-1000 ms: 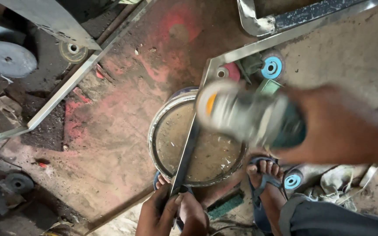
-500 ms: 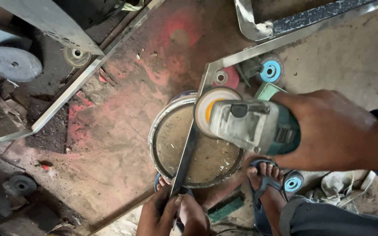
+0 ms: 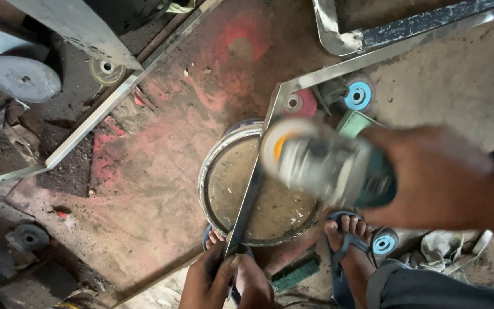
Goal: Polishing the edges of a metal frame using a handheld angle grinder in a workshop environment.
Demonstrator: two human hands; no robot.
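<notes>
At the near edge, left hand (image 3: 215,280) is gripping the near end of a thin metal bar (image 3: 248,200), fingers wrapped tight around it. Bar is running away from the hand, lying across the top of a round tin (image 3: 218,189) and meeting a bent metal frame (image 3: 338,68) at its corner. Sandalled foot (image 3: 347,240) is sitting just right of the tin, on the floor. Right hand (image 3: 435,177) is closed around an angle grinder (image 3: 327,166), blurred, disc end hanging over the tin's right half, close beside the bar; can't tell if it's touching. Blue discs (image 3: 357,95) and a red disc (image 3: 301,104) are lying past the tin, by the frame corner. Far left, a grey grinding wheel (image 3: 22,78) is lying flat.
</notes>
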